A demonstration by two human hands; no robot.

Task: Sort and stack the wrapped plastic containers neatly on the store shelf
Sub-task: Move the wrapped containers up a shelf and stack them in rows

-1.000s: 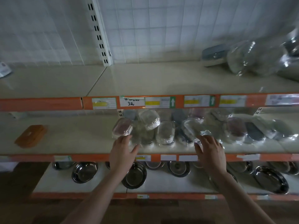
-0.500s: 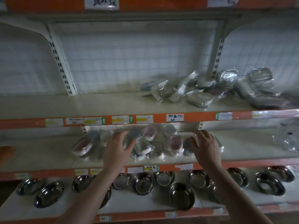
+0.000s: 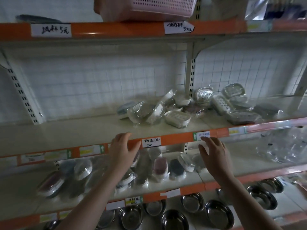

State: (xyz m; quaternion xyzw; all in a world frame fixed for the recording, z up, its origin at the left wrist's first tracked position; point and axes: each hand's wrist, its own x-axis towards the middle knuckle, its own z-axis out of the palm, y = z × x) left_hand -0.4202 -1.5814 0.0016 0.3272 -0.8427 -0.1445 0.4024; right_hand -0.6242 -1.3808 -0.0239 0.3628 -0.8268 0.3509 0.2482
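Observation:
A loose heap of wrapped plastic containers lies on the middle shelf, right of centre, tipped at all angles. A second group of wrapped containers stands in rough rows on the shelf below. My left hand is raised in front of the middle shelf's orange edge strip, fingers straight, holding nothing. My right hand is up at the same height, fingers spread, empty too. Both hands are in front of the lower group and below the heap.
Steel dishes fill the bottom shelf. A pink perforated basket sits on the top shelf. Crinkled clear wrapping lies at the right of the lower shelf. The left half of the middle shelf is bare. Paper price labels line the orange strips.
The view has tilted upward, bringing the middle shelf and its heap into sight. Both hands have risen from the lower shelf's containers to the middle shelf's edge, still empty.

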